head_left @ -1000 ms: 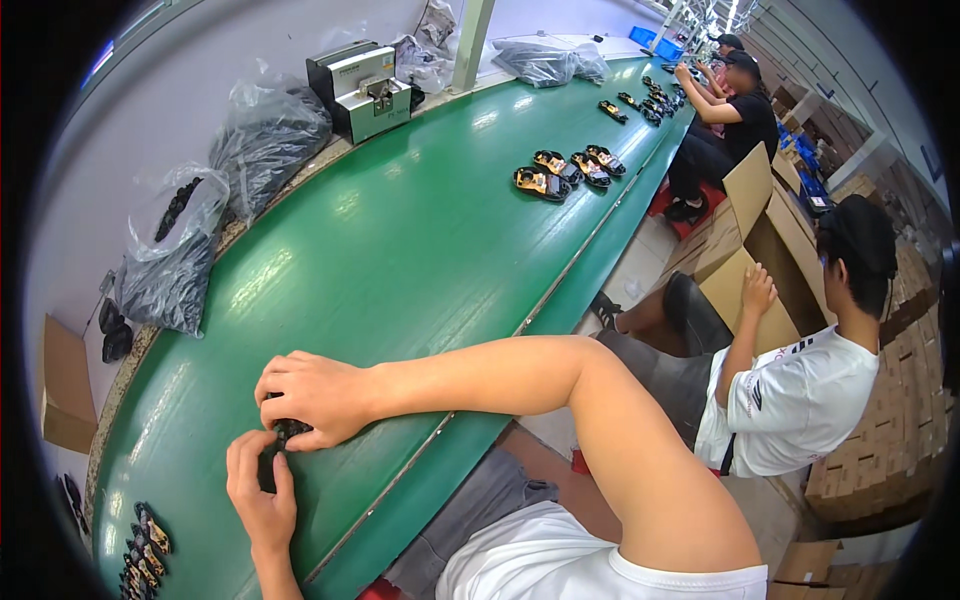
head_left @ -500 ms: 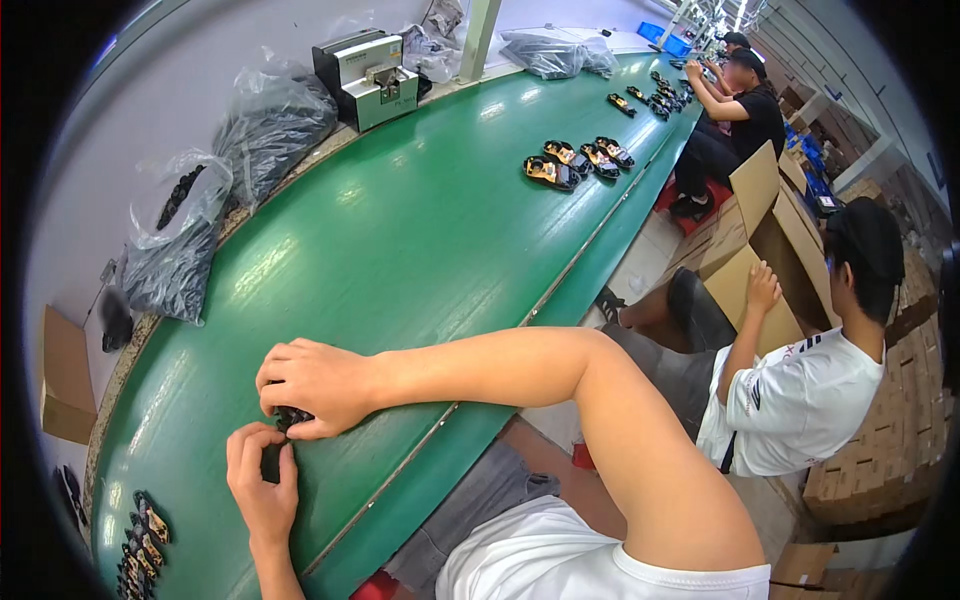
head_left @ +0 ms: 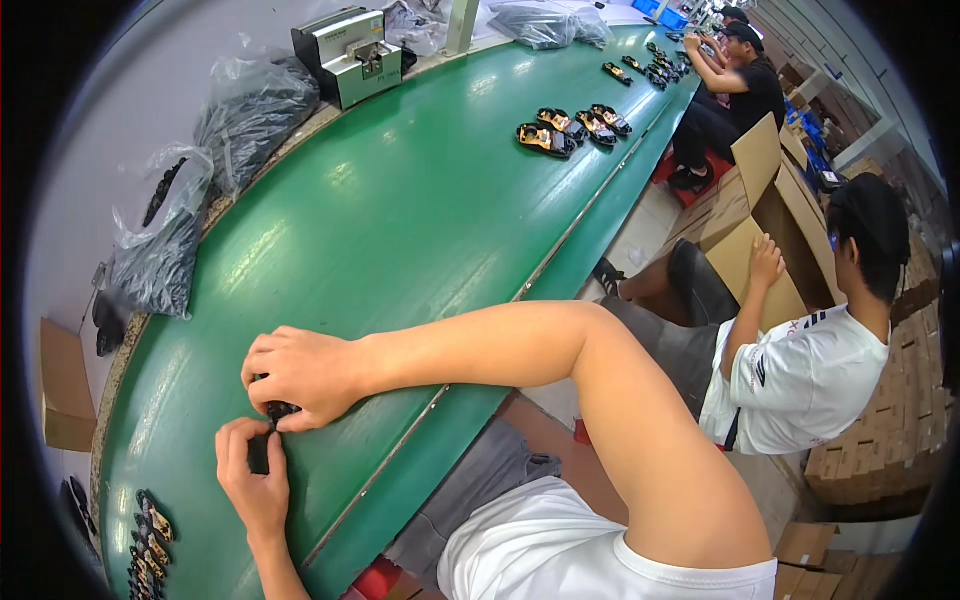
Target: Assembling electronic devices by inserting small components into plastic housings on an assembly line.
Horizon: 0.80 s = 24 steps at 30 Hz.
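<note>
Lying under right hand (head_left: 308,372): black item (head_left: 283,409)

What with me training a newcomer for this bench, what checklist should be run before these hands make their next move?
1. Right hand on the dark item: ok, fingers curled over it.
2. Left hand on it too: ok, thumb and fingertips meet at its near end.
3. A hand free for another piece: not ok, both are occupied.
4. Whether the dark part inside the left hand belongs to the same item: cannot tell, fingers cover it.
5. Four dark-and-orange items clear of the hands: ok, they lie farther up the green surface.
6. Nearest co-worker's hand out of the way: ok, it is at the open carton.
</note>
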Each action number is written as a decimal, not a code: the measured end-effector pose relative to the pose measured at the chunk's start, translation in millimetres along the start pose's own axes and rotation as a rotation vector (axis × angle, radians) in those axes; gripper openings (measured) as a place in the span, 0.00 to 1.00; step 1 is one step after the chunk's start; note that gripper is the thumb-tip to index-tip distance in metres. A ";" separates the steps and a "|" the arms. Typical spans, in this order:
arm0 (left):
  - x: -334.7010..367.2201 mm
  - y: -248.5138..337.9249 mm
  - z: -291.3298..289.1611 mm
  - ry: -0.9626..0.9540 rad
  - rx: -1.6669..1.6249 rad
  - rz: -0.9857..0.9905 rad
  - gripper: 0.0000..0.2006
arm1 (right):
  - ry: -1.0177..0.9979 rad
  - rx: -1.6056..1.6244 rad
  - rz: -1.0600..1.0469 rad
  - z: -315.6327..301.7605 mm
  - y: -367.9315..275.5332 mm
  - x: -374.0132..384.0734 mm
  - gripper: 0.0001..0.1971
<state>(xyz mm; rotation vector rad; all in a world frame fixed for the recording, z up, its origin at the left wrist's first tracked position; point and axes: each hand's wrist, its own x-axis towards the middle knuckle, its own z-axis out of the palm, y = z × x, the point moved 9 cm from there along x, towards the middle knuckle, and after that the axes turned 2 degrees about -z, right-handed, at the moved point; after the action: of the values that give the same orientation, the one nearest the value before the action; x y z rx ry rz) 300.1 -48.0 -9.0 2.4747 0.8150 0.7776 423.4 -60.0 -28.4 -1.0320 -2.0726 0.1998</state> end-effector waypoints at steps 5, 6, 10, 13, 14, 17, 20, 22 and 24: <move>-0.1 -1.4 0.7 0.029 0.001 0.013 0.09 | 0.018 -0.014 -0.010 9.6 6.0 -1.5 0.10; -0.8 -2.5 1.3 0.028 0.003 0.015 0.09 | 0.018 -0.013 -0.005 10.4 5.7 -2.6 0.10; -0.7 -4.3 0.5 0.018 0.022 -0.001 0.09 | 0.036 -0.007 -0.020 9.4 4.3 -0.2 0.10; 0.2 -6.1 -0.4 0.008 0.010 -0.053 0.10 | 0.020 -0.025 -0.027 1.7 -1.9 -0.1 0.10; -0.6 -8.4 -0.3 0.002 0.001 -0.085 0.10 | 0.020 -0.022 -0.026 2.3 -2.9 -1.0 0.10; -0.3 -7.7 -0.6 0.021 0.023 -0.052 0.11 | -0.001 -0.027 -0.008 3.6 -0.9 1.4 0.10; -1.2 -8.8 -0.3 0.017 0.057 -0.024 0.09 | 0.008 -0.007 0.000 5.7 1.8 -0.7 0.10; -0.8 -7.8 -1.0 0.017 0.036 -0.031 0.09 | 0.020 -0.012 -0.017 3.1 -0.6 -0.3 0.10; -0.4 -7.3 -1.6 0.016 0.023 -0.039 0.10 | 0.005 -0.012 -0.012 1.2 -0.8 0.7 0.09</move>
<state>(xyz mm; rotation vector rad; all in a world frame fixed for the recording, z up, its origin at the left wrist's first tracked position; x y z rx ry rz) 295.9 -42.5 -11.8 2.4679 0.8803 0.7795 421.8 -59.8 -28.4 -1.0261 -2.0776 0.1791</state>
